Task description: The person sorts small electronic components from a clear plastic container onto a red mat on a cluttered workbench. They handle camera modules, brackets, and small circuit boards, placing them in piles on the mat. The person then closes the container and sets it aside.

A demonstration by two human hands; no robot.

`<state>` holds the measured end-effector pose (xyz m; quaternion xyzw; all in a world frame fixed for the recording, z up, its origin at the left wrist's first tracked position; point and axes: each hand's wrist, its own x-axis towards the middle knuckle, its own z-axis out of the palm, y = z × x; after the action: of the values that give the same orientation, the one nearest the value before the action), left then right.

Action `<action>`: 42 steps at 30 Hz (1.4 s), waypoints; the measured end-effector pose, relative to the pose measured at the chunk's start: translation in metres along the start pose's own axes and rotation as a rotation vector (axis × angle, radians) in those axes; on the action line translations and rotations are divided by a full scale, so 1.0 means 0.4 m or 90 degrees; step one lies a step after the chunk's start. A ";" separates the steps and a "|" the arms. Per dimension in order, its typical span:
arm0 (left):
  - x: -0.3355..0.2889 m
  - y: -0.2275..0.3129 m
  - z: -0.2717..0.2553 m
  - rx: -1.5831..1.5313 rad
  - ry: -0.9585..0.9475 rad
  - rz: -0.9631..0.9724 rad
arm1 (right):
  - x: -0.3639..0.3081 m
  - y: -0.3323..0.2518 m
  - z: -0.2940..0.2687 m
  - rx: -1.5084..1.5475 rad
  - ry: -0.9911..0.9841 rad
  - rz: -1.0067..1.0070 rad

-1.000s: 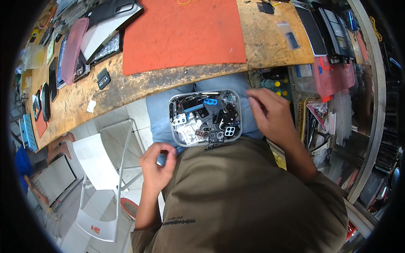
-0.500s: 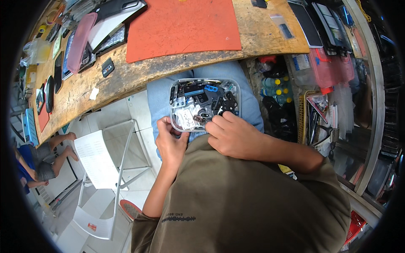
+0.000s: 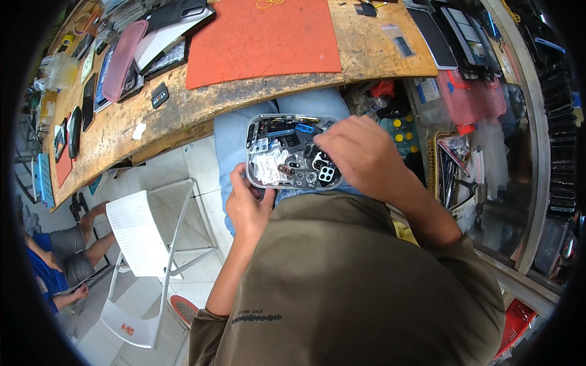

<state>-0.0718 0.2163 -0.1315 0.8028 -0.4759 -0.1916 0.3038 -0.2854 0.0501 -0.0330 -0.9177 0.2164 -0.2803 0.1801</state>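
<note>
I have the clear plastic container (image 3: 249, 155) on the lap, its near left corner between the thumb and fingers of my left hand (image 3: 246, 204). My right hand (image 3: 355, 152) is above the container's right side, fingers drawn together; I cannot tell whether the fingertips pinch a part.

Handling, as I judge it: the container is light, thin-walled and slightly flexible, with smooth sides that may slip. Hold it by the rim or a corner, as at my left hand, and keep it level, since the jeans (image 3: 229, 143) beneath give a soft, uneven support.

The contents are small and loose. Just below my right hand, the four-ring camera lens cover (image 3: 326, 175) is probably stiff but scratch-prone: grip by the edges. The blue camera lens cover (image 3: 304, 129), left of my right fingertips, calls for the same hold. The clear plastic sachets (image 3: 268, 169), nearest my left hand, should be limp and slick: pinch a fold.
</note>
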 end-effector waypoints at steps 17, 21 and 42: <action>0.029 0.013 0.015 0.124 -0.035 0.048 | 0.000 0.024 0.051 -0.108 0.135 0.187; 0.016 -0.016 0.005 0.058 -0.054 0.082 | -0.018 0.128 0.062 0.116 -0.013 0.282; 0.044 -0.033 -0.129 -0.390 0.022 -0.200 | -0.147 0.204 -0.045 0.121 0.015 0.310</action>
<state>-0.0242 0.2214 -0.1024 0.7409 -0.2615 -0.3565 0.5055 -0.3644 0.0071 -0.0816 -0.8142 0.4058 -0.2581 0.3252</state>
